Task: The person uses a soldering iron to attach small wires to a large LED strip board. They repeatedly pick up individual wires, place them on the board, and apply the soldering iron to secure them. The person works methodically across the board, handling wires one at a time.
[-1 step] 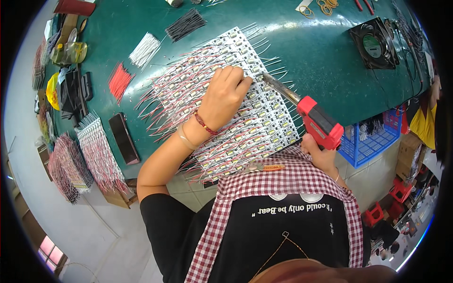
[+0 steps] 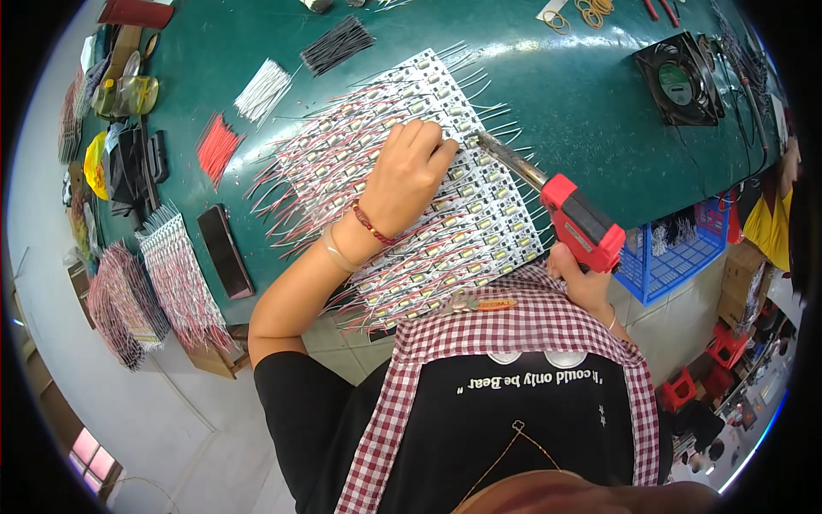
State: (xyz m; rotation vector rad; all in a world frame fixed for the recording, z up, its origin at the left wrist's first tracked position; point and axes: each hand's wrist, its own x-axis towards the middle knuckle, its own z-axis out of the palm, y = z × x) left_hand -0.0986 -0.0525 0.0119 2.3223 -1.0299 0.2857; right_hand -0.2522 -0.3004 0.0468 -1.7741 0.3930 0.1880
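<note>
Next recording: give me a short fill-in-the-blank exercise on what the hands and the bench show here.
1. The right hand grips a soldering tool whose body is coloured ____.
2. The left hand rests on the panel of small white boards, which lies on a ____ mat.
3. The square black fan lies toward the person's ____ side.
4. The bundle of red wires lies beside a bundle coloured ____.

Missing words: red; green; right; white

A red soldering gun (image 2: 580, 223) above white strips with red-and-white wires (image 2: 402, 188) on a dark green desk (image 2: 582, 128); red-checked apron (image 2: 522, 330), blue basket (image 2: 676, 248).
</note>
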